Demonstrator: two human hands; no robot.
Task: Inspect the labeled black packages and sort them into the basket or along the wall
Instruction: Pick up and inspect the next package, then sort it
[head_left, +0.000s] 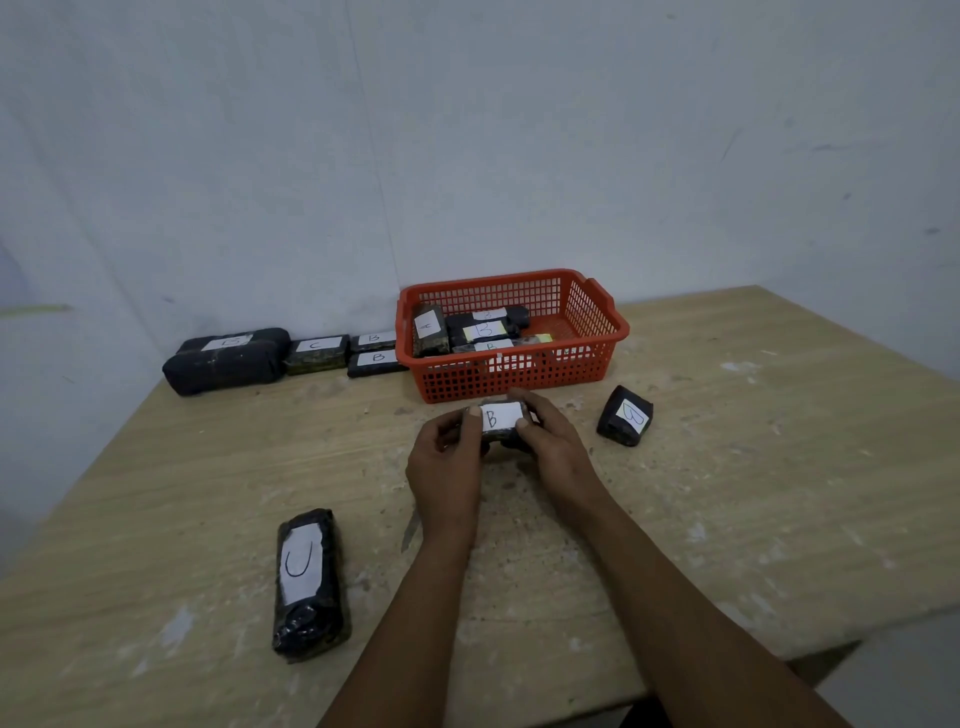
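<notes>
Head view: wide-angle, looking down across the work surface.
Table (727, 467): pale, scuffed wood filling the lower two-thirds of the frame, set against a white wall.
Orange basket (597, 332): centre of frame at the far table edge, already holding several labelled black packages.
Row along the wall (291, 353): left of the basket, black packages lying side by side, labels B and C readable.
C package (309, 582): lower left of frame, lying flat, well apart from both hands.
Loose B package (625, 415): right of centre, tilted on its side, near the basket.
Left hand (447, 462): closed on the left end of the held package.
Right hand (553, 452): closed on its right end.
Held B package (503, 418): centre of frame, just in front of the basket, label facing up.
Risk: likely a mis-sort, since B labels sit in both the basket and the wall row.
Second risk: possibly a slip from the fingertip pinch on glossy wrap.
</notes>
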